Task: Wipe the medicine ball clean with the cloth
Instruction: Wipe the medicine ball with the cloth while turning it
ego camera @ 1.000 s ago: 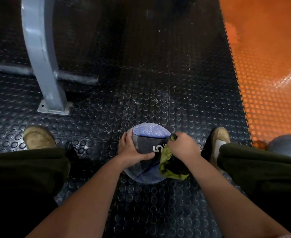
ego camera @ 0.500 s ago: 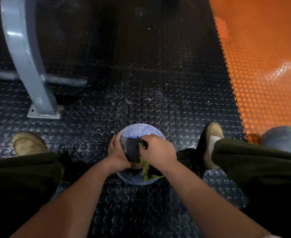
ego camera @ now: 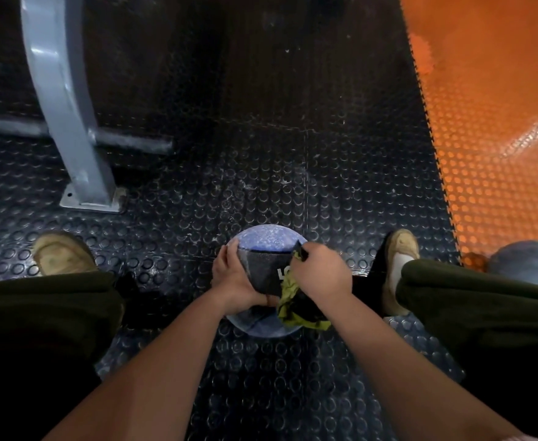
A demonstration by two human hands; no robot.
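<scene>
Head view:
- The medicine ball point(ego camera: 263, 240) is seen low in the centre of the frame, resting on the black studded floor mat point(ego camera: 261, 170) between the person's feet.
- Its upper part is speckled blue. A dark band runs across its middle, where a white marking point(ego camera: 281, 274) is partly covered.
- The ball's left side is gripped by the left hand point(ego camera: 234, 281), with the fingers curled round the edge and the thumb laid across the near face.
- A yellow-green and black cloth point(ego camera: 290, 300) is clutched in the right hand point(ego camera: 321, 275), whose fingers are closed round it. The fist is pressed against the ball's right side.
- The loose end of the cloth is seen hanging below the right hand, over the ball's lower right edge.
- Both bare forearms are seen reaching in from the bottom of the frame.
- Dark trouser legs point(ego camera: 38, 307) fill the lower left and lower right.
- A tan left shoe point(ego camera: 62, 253) is seen at the left and a tan right shoe point(ego camera: 399, 249) to the right of the ball.
- A curved grey metal post point(ego camera: 61, 106) is bolted to the mat in the upper left, with a grey bar point(ego camera: 127, 141) lying behind it.
- Orange studded flooring point(ego camera: 490, 122) adjoins the mat on the right.
- A second ball point(ego camera: 525, 262) is partly seen at the right edge.
</scene>
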